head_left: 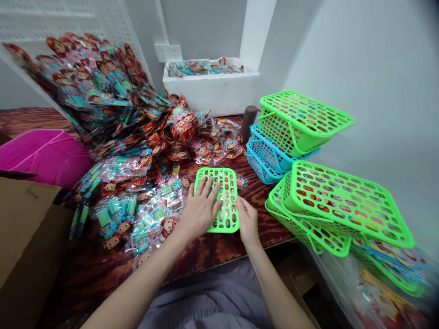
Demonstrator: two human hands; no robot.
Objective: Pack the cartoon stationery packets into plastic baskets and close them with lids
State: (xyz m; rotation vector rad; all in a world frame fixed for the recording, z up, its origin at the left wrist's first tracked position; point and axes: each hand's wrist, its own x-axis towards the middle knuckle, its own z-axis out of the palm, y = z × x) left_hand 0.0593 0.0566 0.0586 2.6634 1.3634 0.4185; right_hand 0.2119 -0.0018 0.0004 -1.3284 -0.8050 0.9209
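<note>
A bright green basket lid (224, 208), full of oval holes, lies flat in front of me at the middle of the table. My left hand (202, 208) rests palm down on its left half, fingers stretched out and spread. At the lid's right edge, my right hand (247, 219) has its fingers curled closed on the rim. How much of a basket is under the lid is hidden from above. Left of my left hand lie clear packets (161, 214) with cartoon-doll pictures and pale green pieces inside.
A large heap of similar packets (137, 123) spills from a tipped white crate (113, 18). Behind stands a white foam box (212, 89). Filled green baskets (305, 114) and a blue basket (265, 157) are stacked right. A pink basket (44, 151) and cardboard box (24, 228) stand left.
</note>
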